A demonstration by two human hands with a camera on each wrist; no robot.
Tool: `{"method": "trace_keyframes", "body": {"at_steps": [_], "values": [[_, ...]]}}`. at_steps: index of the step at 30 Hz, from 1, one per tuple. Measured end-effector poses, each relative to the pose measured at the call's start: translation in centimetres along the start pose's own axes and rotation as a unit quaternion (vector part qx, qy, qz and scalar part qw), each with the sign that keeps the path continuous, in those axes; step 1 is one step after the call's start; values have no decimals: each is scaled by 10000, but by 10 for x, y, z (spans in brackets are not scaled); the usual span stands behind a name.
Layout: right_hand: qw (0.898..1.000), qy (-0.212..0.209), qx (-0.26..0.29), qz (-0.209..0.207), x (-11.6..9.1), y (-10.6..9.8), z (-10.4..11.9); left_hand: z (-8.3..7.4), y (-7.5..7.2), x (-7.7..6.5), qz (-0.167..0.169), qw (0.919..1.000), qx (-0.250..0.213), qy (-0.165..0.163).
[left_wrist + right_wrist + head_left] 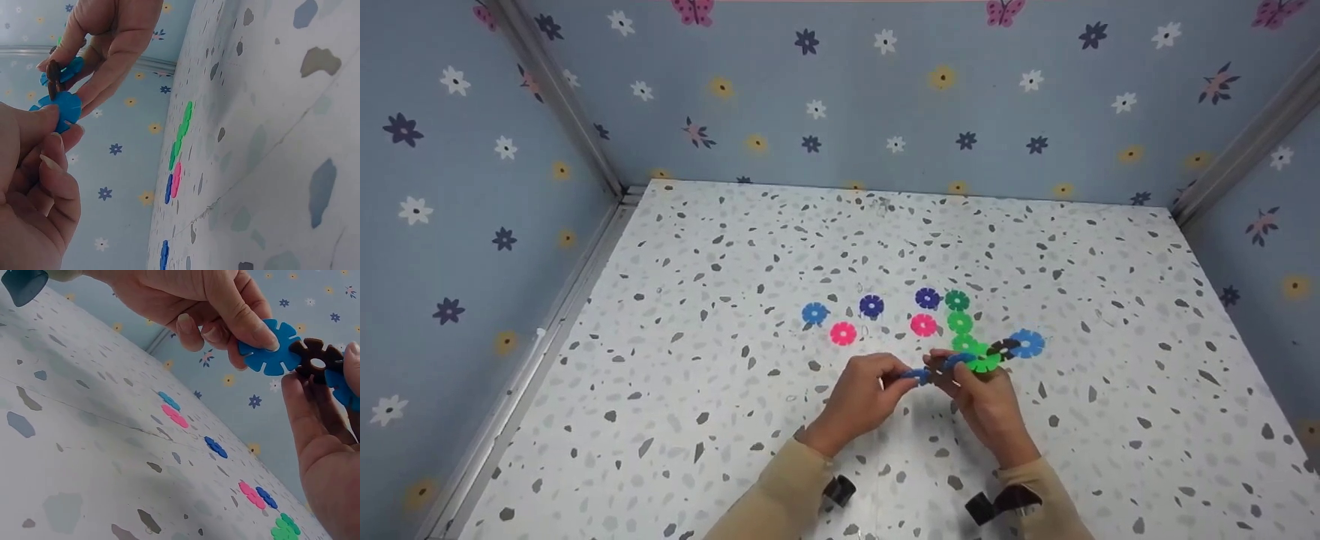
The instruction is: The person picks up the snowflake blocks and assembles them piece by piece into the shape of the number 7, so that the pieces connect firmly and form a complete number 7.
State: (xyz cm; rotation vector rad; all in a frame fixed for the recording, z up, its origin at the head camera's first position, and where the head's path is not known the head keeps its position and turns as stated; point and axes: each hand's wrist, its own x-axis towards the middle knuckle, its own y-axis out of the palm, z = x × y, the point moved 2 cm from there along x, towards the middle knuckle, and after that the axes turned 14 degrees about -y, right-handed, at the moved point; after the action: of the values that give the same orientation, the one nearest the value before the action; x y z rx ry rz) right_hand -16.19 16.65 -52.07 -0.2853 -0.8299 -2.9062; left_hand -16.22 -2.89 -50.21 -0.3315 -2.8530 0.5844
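In the head view my left hand (859,394) pinches a blue notched snowflake disc (270,354) between thumb and fingers. A brown notched disc (318,360) is joined to its edge, turned across it. On the brown disc's other side is a second blue disc (344,391), which my right hand (990,405) grips between thumb and fingers. Both hands are close together over the table. Past the right fingers show a bright green disc (984,359), another brown disc (1003,349) and a larger-looking blue disc (1027,343), overlapping in a row.
Beyond the hands lie loose discs: a blue one (814,313), a pink one (843,334), a dark blue one (871,305), another pair of pink (924,325) and dark blue (928,298), and several green ones (960,322). Flower-patterned panels (855,97) enclose the speckled table (720,255).
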Motion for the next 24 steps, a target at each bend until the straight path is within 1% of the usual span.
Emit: {"method": "trace_keyframes", "body": {"at_steps": [4,7,12,16,20,24], "values": [[9994,133,307,-46,-1,0,-1,-2,2,-1,41,9999,-150,39],[9981,195,555,-190,-2,1,-1,-3,6,-1,-41,9996,-262,67],[9942,202,1024,-253,-2,7,0,-2,11,-4,-210,9987,-454,-58],[9917,28,1266,-213,-1,11,0,-2,16,-5,-355,9964,-742,-227],[9903,-103,1359,-269,1,15,-1,-3,20,-5,-433,9904,-1227,-477],[9896,-95,1394,-353,0,17,-2,-3,24,-6,-491,9845,-1492,-786]]}}
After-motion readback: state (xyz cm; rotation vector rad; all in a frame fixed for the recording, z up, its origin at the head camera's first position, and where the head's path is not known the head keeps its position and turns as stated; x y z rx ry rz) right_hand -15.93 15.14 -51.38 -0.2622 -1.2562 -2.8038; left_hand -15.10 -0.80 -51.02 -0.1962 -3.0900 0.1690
